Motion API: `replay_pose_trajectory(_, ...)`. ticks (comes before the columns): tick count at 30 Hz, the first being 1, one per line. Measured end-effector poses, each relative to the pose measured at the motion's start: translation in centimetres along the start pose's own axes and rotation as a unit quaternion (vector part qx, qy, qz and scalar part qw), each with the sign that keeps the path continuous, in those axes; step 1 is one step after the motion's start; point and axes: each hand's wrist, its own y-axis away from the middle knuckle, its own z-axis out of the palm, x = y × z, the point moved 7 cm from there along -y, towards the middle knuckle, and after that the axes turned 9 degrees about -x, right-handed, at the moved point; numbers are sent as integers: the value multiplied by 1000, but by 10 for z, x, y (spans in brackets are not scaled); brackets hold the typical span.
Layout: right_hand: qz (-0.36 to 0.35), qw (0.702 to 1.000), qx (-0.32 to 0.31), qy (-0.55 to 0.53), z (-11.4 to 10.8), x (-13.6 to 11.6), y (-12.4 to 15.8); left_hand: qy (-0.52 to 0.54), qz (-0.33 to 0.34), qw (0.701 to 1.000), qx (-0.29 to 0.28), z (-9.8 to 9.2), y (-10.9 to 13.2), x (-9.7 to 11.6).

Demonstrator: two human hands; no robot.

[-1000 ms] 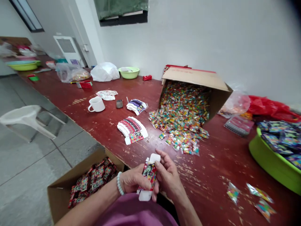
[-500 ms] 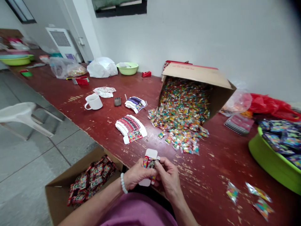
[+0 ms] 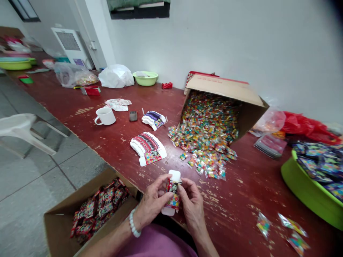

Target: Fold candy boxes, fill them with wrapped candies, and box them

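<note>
Between my two hands is a small red printed candy box (image 3: pixel 173 192), its white end flaps standing out at top and bottom. My left hand (image 3: pixel 154 196), with a pale bead bracelet on the wrist, grips the box's left side with thumb across its front. My right hand (image 3: pixel 191 200) pinches the right edge near the top. Just beyond lies a fanned stack of flat red boxes (image 3: pixel 150 148), with a purple stack (image 3: pixel 154 119) behind it. Small clear candy packets (image 3: pixel 206 142) spill from a tipped cardboard carton (image 3: pixel 227 85).
Below the table's left edge, an open carton (image 3: pixel 61 200) holds filled red boxes. At right stands a green basin (image 3: pixel 300 189) of dark packets, with a few loose packets (image 3: pixel 264 225) nearby. A white mug (image 3: pixel 105 116) sits at left; a plastic stool (image 3: pixel 24 128) is on the floor.
The box is turned so its printed front faces up more fully. My left fingers have shifted up along its left side, and the right hand keeps hold of its edge.
</note>
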Motion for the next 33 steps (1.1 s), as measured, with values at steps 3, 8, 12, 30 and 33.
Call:
replay_pose_trajectory(3, 19, 999, -11, 45, -7, -1, 0, 14, 1, 1000, -26, 1, -3, 2)
replay_pose_trajectory(8, 58, 996, -51, 42, -17, -2, -4, 5, -21, 998, -56, 8, -6, 6)
replay_pose_trajectory(12, 86, 995, -41, -41, -23, 0, -6, -7, -24, 997, -69, 12, -8, 3)
replay_pose_trajectory(30, 51, 986, -139, 83, 3, -16, -9, 79, -157, 981, -85, 17, -14, -22)
replay_pose_trajectory(33, 57, 985, -150, 58, 3, -15, -11, 43, -151, 983, -97, 18, -16, -21)
